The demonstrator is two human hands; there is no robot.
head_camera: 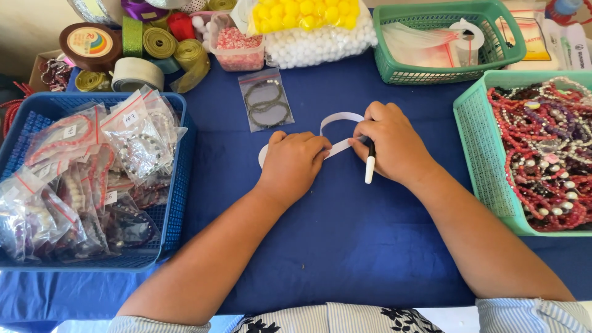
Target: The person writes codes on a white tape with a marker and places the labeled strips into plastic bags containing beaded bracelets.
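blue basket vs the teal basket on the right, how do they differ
The blue basket sits at the left and holds bracelets sealed in small clear bags with labels; the teal basket sits at the right and holds loose bead strands, red, white and dark, in a tangled heap. The blue basket is a deep blue close to the tablecloth; the teal basket is pale green. Both are rectangular plastic mesh baskets holding beaded jewellery.

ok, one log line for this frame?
left hand: pressing white strip | right hand: pinching strip, pen in fingers | surface: blue cloth | nearby: bagged bracelets
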